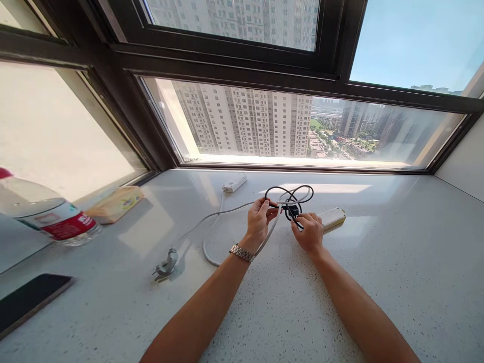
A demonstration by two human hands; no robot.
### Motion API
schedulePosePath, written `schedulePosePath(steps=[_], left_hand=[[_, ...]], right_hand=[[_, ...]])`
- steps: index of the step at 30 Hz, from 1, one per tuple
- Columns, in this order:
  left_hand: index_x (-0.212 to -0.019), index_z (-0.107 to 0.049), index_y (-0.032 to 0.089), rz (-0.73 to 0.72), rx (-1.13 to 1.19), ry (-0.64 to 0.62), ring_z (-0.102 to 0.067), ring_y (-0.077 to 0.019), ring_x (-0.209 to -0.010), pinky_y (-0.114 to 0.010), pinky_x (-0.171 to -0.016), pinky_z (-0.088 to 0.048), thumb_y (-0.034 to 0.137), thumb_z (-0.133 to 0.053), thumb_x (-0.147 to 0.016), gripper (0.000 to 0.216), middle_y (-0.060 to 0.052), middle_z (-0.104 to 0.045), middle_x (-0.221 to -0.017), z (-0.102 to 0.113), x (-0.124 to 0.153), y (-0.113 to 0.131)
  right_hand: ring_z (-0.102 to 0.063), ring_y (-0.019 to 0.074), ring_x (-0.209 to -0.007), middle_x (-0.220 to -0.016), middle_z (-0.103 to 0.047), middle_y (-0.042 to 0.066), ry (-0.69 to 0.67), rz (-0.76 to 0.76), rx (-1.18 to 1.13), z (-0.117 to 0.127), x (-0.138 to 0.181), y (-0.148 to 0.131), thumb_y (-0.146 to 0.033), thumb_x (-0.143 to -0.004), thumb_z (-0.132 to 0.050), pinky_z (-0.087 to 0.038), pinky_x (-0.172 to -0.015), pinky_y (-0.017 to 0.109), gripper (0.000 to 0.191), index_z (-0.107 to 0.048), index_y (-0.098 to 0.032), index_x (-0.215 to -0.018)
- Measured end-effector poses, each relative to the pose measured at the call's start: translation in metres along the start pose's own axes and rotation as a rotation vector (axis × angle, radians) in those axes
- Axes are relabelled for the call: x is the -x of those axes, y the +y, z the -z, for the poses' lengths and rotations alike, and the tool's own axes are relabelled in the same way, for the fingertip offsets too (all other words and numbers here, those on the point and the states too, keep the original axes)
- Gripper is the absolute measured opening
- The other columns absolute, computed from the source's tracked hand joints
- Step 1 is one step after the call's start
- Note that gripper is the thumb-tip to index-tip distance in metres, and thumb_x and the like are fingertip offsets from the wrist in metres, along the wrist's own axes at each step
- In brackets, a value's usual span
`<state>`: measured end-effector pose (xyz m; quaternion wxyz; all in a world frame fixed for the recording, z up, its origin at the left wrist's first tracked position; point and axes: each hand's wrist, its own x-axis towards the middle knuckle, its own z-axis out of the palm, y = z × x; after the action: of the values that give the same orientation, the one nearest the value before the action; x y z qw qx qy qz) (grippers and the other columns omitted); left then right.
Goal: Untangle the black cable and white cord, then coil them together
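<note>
From the head camera, the only view I have, I count two bare hands over a pale speckled sill (pixel 378 282) below the window. The left hand (pixel 259 218) is closed in a pinch on one black cable (pixel 290 192), which stands up in a few loose loops between and just above the hands. The right hand (pixel 310 233) is also closed, its fingertips (pixel 299 220) gripping the lower end of the same cable where a small black block (pixel 292 208) sits. I cannot tell whether that block is a plug or a tie. The left wrist carries one metal watch (pixel 242 252).

One grey cable (pixel 227 209) runs from a white power strip (pixel 234 182) near the glass. It curves under the left wrist and ends in one plug (pixel 166 263) lying on the sill to the left. A strand of it passes right by the left hand's fingers, and I cannot tell if they hold it too. A second white block with a yellowish edge (pixel 333 218) lies just beyond the right hand.

Far left I count one water bottle with a red label (pixel 51 216), one yellowish packet (pixel 115 202) behind it and one dark phone (pixel 30 298) flat near the edge.
</note>
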<state>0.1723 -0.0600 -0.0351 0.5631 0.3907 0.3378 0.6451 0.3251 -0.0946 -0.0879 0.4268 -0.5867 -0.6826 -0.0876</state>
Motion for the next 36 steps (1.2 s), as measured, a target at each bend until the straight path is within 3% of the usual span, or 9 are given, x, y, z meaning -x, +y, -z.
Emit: schedulePosePath(steps=[3,7,14,17,19,21,26,31,36], left_hand=[[-0.083,-0.051,0.016,0.003,0.011,-0.036,-0.067,-0.0130,-0.064,-0.031,-0.073,-0.057,0.031,-0.065,-0.076,0.021,0.000,-0.064,-0.074,-0.001,0.001,0.005],[-0.083,-0.051,0.016,0.016,-0.006,-0.044,-0.067,-0.0135,-0.060,-0.033,-0.072,-0.057,0.031,-0.065,-0.076,0.022,0.002,-0.062,-0.072,-0.003,0.001,0.011],[-0.083,-0.052,0.015,0.056,-0.022,-0.028,-0.065,-0.0121,-0.055,-0.031,-0.066,-0.058,0.030,-0.065,-0.075,0.020,0.003,-0.060,-0.069,-0.002,0.000,0.020],[-0.081,-0.054,0.015,0.078,-0.030,-0.035,-0.060,-0.0093,-0.049,-0.027,-0.058,-0.056,0.030,-0.066,-0.073,0.021,0.004,-0.058,-0.065,0.000,-0.003,0.025],[-0.080,-0.056,0.014,0.092,-0.072,-0.038,-0.056,-0.0083,-0.045,-0.023,-0.050,-0.052,0.031,-0.067,-0.070,0.023,0.003,-0.057,-0.062,0.001,-0.004,0.028],[-0.081,-0.060,0.013,0.080,-0.142,-0.044,-0.053,-0.0079,-0.042,-0.020,-0.044,-0.047,0.033,-0.069,-0.068,0.025,0.002,-0.057,-0.059,0.002,-0.004,0.031],[-0.077,-0.068,0.012,-0.081,-0.300,-0.072,-0.041,-0.0056,-0.040,-0.019,-0.039,-0.033,0.036,-0.069,-0.067,0.026,0.002,-0.052,-0.054,0.004,-0.005,0.042],[-0.076,-0.074,0.015,-0.276,-0.548,-0.083,-0.034,-0.0094,-0.046,-0.023,-0.044,-0.027,0.038,-0.064,-0.073,0.025,0.003,-0.041,-0.048,0.006,-0.004,0.061],[-0.080,-0.074,0.020,-0.648,-0.870,-0.220,-0.048,-0.0175,-0.064,-0.031,-0.067,-0.038,0.035,-0.059,-0.079,0.022,-0.003,-0.057,-0.061,-0.003,0.011,0.082]], right_hand=[[-0.057,0.0207,-0.088,-0.092,-0.068,0.006,0.002,-0.025,-0.009,0.001,0.000,0.000,-0.031,-0.084,-0.060,-0.038,-0.079,0.034,0.016,-0.071,-0.020,-0.078],[-0.057,0.0200,-0.090,-0.097,-0.066,0.006,-0.010,-0.025,-0.027,0.002,0.001,0.001,-0.031,-0.086,-0.057,-0.038,-0.080,0.032,0.020,-0.068,-0.021,-0.098],[-0.055,0.0226,-0.094,-0.099,-0.067,0.007,-0.039,-0.061,0.076,-0.001,0.002,0.004,-0.035,-0.084,-0.060,-0.034,-0.087,0.036,0.029,-0.067,-0.022,-0.109],[-0.055,0.0232,-0.096,-0.098,-0.068,0.007,-0.034,-0.061,0.065,-0.001,0.002,0.004,-0.034,-0.081,-0.064,-0.033,-0.088,0.037,0.024,-0.069,-0.022,-0.101],[-0.056,0.0222,-0.094,-0.090,-0.070,0.004,-0.042,-0.042,0.034,0.000,0.002,0.004,-0.032,-0.080,-0.065,-0.032,-0.088,0.037,0.011,-0.070,-0.023,-0.085],[-0.057,0.0195,-0.085,-0.075,-0.068,0.002,-0.037,-0.023,-0.009,0.001,0.002,0.005,-0.031,-0.081,-0.064,-0.032,-0.086,0.035,0.018,-0.064,-0.021,-0.065],[-0.051,0.0138,-0.058,-0.052,-0.056,0.000,0.015,-0.044,-0.059,0.002,0.000,0.009,-0.031,-0.083,-0.056,-0.034,-0.071,0.030,0.038,-0.047,-0.019,-0.047],[-0.052,0.0130,-0.054,-0.055,-0.059,0.000,0.015,-0.082,-0.104,0.003,0.000,0.008,-0.031,-0.077,-0.056,-0.036,-0.074,0.030,0.028,-0.052,-0.020,-0.052],[-0.055,0.0146,-0.057,-0.057,-0.063,0.002,-0.027,-0.036,-0.154,0.006,0.000,0.010,-0.025,-0.069,-0.054,-0.038,-0.078,0.032,0.017,-0.056,-0.019,-0.052]])
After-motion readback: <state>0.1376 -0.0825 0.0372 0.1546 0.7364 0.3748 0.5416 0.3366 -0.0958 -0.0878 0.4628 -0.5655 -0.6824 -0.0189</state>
